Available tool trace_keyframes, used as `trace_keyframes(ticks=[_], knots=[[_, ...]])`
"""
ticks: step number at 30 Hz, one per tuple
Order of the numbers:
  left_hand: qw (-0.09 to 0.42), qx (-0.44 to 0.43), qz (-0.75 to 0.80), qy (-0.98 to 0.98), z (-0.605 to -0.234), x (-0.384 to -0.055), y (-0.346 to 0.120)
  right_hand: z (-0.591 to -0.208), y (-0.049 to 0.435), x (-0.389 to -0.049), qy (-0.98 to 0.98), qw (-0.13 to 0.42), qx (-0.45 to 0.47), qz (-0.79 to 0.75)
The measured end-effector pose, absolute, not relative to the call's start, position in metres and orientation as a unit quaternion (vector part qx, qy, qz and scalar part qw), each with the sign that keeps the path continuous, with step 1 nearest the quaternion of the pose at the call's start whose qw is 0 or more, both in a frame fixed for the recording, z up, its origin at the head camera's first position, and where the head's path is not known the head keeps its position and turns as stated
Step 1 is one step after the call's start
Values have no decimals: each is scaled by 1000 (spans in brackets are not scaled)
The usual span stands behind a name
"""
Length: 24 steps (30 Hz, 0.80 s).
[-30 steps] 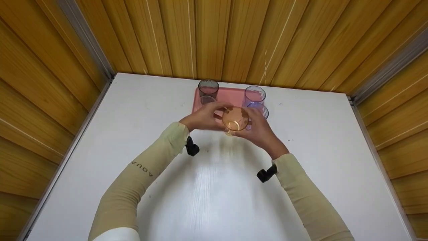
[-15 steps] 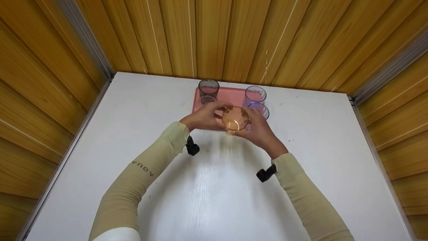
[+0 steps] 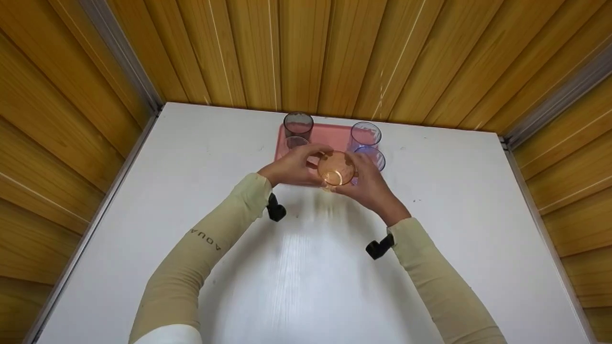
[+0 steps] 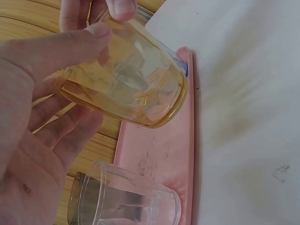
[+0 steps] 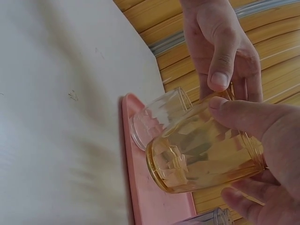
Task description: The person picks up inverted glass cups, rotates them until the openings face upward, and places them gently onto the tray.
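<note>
Between my two hands is an amber see-through cup (image 3: 336, 168), its round mouth facing the head camera. My left hand (image 3: 297, 166) grips it from the left, thumb along the wall. From the other side my right hand (image 3: 367, 184) holds it, the thumb pressed on the near side. Both wrist views show the amber cup (image 4: 131, 75) held above the front part of a pink tray (image 4: 154, 145). A clear cup (image 5: 157, 115) stands on the tray close to my left hand. Blue-violet cups (image 3: 369, 155) stand beside my right hand.
At the tray's back left is a dark grey cup (image 3: 299, 125), behind the clear one. Another bluish cup (image 3: 365, 134) stands at the back right. The tray lies on a white table (image 3: 296, 267), near its far edge, with wood-panelled walls (image 3: 306, 57) around.
Almost nothing differs. Both hands keep holding the amber cup over the tray, with only a very slight shift in the head view.
</note>
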<state>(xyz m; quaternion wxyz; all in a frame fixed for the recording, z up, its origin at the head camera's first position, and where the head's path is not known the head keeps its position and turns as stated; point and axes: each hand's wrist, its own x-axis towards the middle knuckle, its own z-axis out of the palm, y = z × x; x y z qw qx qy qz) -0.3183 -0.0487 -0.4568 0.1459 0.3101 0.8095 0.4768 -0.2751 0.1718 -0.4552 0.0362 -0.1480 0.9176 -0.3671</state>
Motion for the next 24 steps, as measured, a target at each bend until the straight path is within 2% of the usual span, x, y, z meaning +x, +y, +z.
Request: trace_keyframes(ticks=[18, 24], knots=[[154, 301, 475, 812, -461, -321, -49, -461, 172, -279, 920, 36, -148, -361], [141, 302, 478, 812, -463, -322, -49, -463, 170, -281, 921, 33, -148, -358]])
